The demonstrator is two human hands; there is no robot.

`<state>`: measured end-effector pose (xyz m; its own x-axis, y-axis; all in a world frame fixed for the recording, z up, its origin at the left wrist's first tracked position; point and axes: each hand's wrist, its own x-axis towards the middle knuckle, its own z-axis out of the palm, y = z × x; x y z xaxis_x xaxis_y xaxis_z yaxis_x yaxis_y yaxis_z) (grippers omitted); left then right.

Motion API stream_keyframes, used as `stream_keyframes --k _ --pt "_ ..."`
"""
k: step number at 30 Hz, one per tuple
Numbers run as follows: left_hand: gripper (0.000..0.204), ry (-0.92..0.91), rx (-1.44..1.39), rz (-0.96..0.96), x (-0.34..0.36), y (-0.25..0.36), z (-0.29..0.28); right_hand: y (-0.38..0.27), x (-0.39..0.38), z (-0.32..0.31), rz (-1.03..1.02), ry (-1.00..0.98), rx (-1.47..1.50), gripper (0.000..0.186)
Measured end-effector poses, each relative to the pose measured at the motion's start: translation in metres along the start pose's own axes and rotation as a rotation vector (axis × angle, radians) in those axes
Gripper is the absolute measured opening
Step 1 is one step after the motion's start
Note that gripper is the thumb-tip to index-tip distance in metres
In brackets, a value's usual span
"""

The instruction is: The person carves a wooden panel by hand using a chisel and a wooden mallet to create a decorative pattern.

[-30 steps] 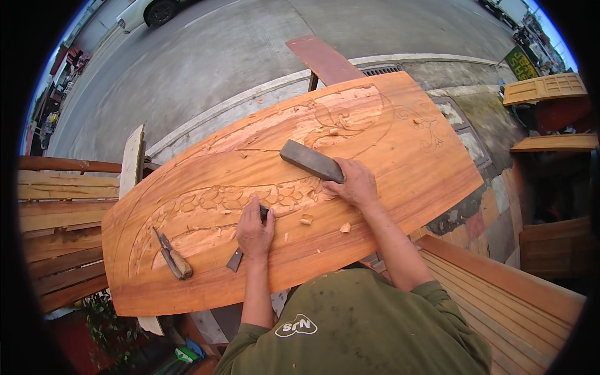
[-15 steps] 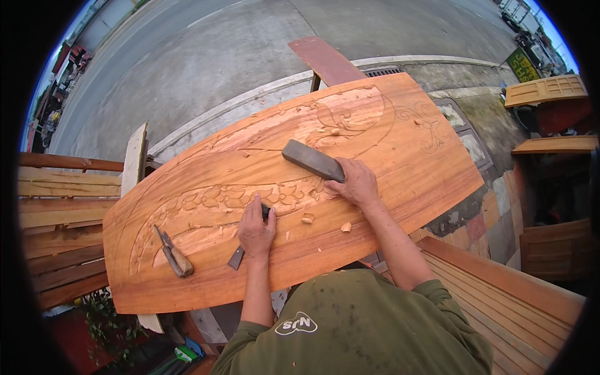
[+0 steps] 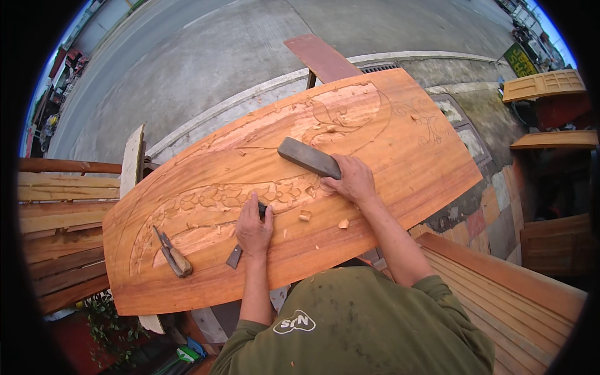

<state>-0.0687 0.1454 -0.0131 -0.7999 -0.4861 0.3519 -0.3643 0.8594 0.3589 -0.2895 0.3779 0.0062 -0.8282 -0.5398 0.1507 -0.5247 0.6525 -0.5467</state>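
A large wooden panel [image 3: 400, 200] lies before me, carved with flowers and scrolls. My right hand [image 3: 353, 181] is closed round the near end of a dark grey rectangular block [image 3: 309, 157], its far end pointing left over the panel. My left hand [image 3: 254, 229] is closed over a small dark tool [image 3: 262, 209], mostly covered by the fingers. A flared dark metal blade [image 3: 234, 257] shows beside that wrist; whether it belongs to the same tool, I cannot tell. Left of it, carving chisels [image 3: 174, 255], one wooden-handled, rest together on the panel.
Curled wood shavings [image 3: 304, 215] are scattered over the panel. Stacked planks [image 3: 65, 222] stand at the left, and a slatted wooden panel [image 3: 494, 300] is at the near right. A reddish-brown board [image 3: 322, 57] sticks out beyond the far edge. Carved doors [image 3: 544, 85] are at the far right.
The whole view has shifted slightly. Both hands keep nearly the same places on the panel, with the block and the dark tool still in them.
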Motion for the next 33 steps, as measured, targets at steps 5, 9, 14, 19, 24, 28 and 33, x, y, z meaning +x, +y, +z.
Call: stream_keyframes --k 5,9,14,19,24,28,33 --pt "0.056 0.020 -0.012 0.013 0.0012 -0.0001 0.0013 0.0040 0.0021 0.0031 -0.002 -0.002 -0.014 0.071" --pt "0.056 0.015 -0.009 0.017 0.0010 -0.0005 0.0010 0.0023 0.0021 0.0019 0.007 -0.018 -0.020 0.071" --pt "0.056 0.024 -0.009 0.018 0.0006 0.0001 -0.0001 0.0001 0.0018 0.0016 0.016 -0.019 -0.016 0.070" --pt "0.055 0.021 0.009 0.013 0.0001 0.0009 -0.0006 -0.0016 0.0020 0.0007 0.035 -0.033 -0.010 0.069" --pt "0.055 0.028 -0.004 0.016 0.0005 -0.0003 0.0001 -0.0021 0.0019 0.0001 0.022 -0.020 -0.004 0.070" --pt "0.057 0.001 -0.030 -0.002 0.0002 0.0001 0.0005 -0.0012 0.0015 0.0004 0.022 -0.022 0.006 0.071" --pt "0.058 0.012 -0.020 0.012 -0.0002 -0.0020 0.0010 -0.0012 0.0017 0.0019 -0.008 0.009 -0.014 0.069"
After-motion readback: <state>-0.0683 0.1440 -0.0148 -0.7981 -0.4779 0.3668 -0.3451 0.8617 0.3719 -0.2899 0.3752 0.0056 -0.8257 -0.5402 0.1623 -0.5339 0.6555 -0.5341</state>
